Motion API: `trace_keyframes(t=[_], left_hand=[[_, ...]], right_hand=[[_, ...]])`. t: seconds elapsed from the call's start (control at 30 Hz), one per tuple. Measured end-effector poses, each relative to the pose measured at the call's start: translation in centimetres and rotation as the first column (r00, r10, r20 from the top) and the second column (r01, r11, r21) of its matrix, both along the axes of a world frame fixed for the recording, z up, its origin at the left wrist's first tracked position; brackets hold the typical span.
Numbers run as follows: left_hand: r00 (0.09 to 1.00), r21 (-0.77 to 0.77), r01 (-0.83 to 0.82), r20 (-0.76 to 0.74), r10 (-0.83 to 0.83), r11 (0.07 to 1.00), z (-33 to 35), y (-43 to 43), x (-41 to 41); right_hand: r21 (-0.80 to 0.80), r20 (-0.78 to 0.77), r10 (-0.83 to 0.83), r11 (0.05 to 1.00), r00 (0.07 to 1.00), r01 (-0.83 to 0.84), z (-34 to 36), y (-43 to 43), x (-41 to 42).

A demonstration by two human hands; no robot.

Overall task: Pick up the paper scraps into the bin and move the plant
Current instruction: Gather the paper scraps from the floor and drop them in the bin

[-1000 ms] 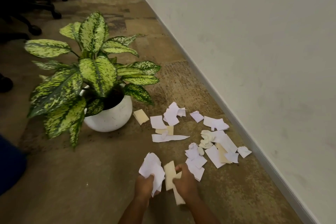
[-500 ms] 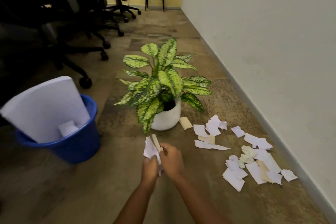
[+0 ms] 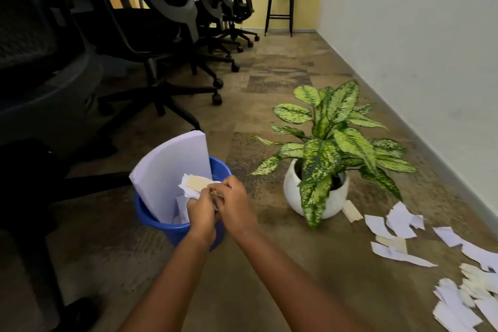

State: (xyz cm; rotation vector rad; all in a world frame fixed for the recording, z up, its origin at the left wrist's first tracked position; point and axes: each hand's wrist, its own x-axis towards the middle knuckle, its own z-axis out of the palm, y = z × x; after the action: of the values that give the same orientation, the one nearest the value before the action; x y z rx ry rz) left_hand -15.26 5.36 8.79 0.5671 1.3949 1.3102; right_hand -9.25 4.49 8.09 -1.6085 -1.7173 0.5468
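1. the person's left hand [image 3: 200,213] and right hand [image 3: 233,203] are meeting over the blue bin [image 3: 172,233], the fingers of both curling round a bunch of paper scraps [image 3: 195,184] (white pieces and one tan strip).
2. the bunch is hovering above the bin's opening, just in front of a large white sheet [image 3: 172,167] that is standing curved inside it.
3. the plant [image 3: 332,140] is sitting in its white pot [image 3: 292,191] on the floor, right of the bin and near the wall [image 3: 404,35].
4. loose scraps [image 3: 398,221] are lying on the floor right of the pot, one tan piece just beside its base.
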Motion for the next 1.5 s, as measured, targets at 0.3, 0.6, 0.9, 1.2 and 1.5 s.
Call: trace_keyframes(t=[0.3,0.6,0.9,1.2,1.5], left_hand=[[0.985,-0.058,0.144,0.102,-0.138,0.988,-2.6,3.7,-4.9],[0.531,0.120,0.416,-0.837,-0.133,0.901,-4.2,-3.1,0.3],[0.106,-0.159,0.709,-0.939,-0.326,0.687,-5.1,-8.8,10.3],[-0.034,-0.311,0.699,-0.914,-0.405,0.644,-6.0,-12.0,20.9],[-0.162,-0.444,0.760,-0.837,-0.523,0.476,-8.5,-15.0,28.5]], right_hand=[[-0.136,0.228,0.150,0.983,0.962,-0.122,-0.1,2.2,-3.4],[-0.149,0.317,0.208,0.975,0.926,-0.168,-3.1,-1.5,2.7],[-0.313,0.366,0.124,0.950,0.922,-0.003,-4.5,-8.6,16.4],[-0.400,0.400,-0.072,0.883,0.914,0.244,-5.7,-15.7,30.2],[-0.497,0.445,-0.250,0.730,0.860,0.469,-9.7,-21.2,38.0]])
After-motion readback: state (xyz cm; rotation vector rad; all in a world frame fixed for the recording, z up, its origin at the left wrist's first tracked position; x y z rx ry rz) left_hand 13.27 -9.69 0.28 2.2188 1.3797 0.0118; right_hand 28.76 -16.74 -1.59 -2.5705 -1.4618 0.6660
